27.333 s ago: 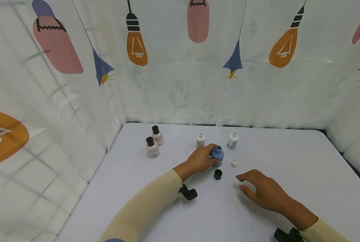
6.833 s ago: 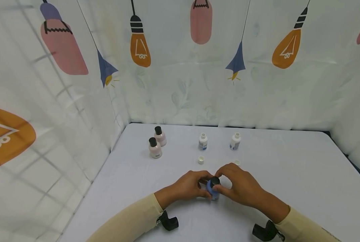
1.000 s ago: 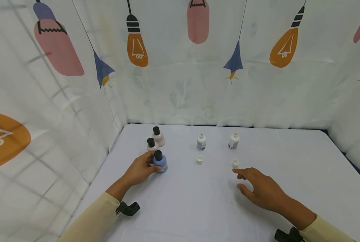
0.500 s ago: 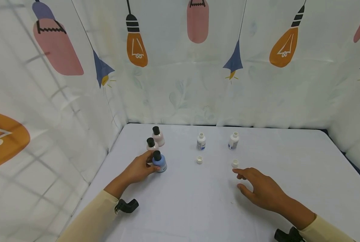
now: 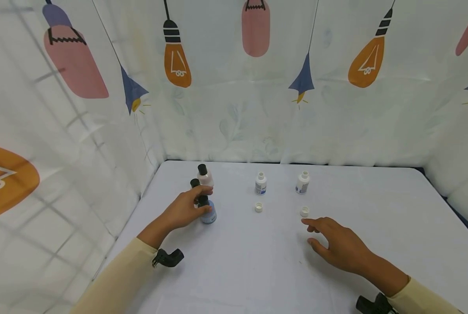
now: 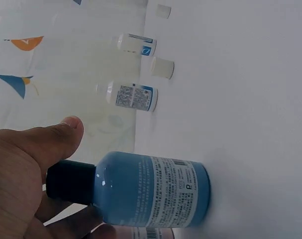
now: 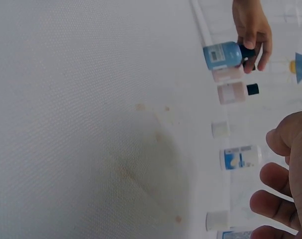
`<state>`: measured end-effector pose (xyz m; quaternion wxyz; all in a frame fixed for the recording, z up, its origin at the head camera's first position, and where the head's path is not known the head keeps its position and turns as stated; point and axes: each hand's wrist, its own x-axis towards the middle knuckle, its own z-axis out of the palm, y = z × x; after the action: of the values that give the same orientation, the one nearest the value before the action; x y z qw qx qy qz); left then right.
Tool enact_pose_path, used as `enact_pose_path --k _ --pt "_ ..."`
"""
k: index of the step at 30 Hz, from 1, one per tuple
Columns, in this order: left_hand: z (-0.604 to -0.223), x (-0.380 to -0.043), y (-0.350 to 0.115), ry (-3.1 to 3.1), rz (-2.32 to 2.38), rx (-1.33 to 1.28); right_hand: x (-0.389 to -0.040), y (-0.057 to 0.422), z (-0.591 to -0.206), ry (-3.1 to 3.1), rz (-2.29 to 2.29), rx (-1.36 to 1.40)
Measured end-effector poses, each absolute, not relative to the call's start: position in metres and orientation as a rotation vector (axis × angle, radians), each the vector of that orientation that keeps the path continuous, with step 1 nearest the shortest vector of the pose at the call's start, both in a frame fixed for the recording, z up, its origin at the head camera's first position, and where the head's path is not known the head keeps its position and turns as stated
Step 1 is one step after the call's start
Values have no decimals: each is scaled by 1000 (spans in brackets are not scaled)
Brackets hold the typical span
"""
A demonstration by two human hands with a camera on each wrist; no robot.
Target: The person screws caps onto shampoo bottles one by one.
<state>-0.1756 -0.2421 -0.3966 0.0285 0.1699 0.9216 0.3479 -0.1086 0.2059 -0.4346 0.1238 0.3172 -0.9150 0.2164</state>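
My left fingers (image 5: 202, 190) are wide by the top of the blue bottle (image 6: 151, 190); my right fingers (image 5: 316, 223) spread near a white lid (image 5: 304, 212).

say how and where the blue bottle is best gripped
Probably round the body of the blue bottle, just below the shoulder, coming from its right in the head view. It stands upright with straight sides, and a pink bottle close behind it on the left likely cramps that side.
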Motion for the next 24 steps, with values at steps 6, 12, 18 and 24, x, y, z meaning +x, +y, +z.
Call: enact_pose_path --k 6,12,18,24 --pt "-390 -182 -231 2824 1084 500 -108 205 -434 -2686 645 908" --pt "-382 -188 -218 2838 1054 518 -108 204 -434 -2692 645 909" --pt "-379 -198 -203 2848 1019 610 -108 202 -434 -2702 638 900" --pt "-378 -207 -187 2871 968 624 -109 201 -435 -2704 634 906"
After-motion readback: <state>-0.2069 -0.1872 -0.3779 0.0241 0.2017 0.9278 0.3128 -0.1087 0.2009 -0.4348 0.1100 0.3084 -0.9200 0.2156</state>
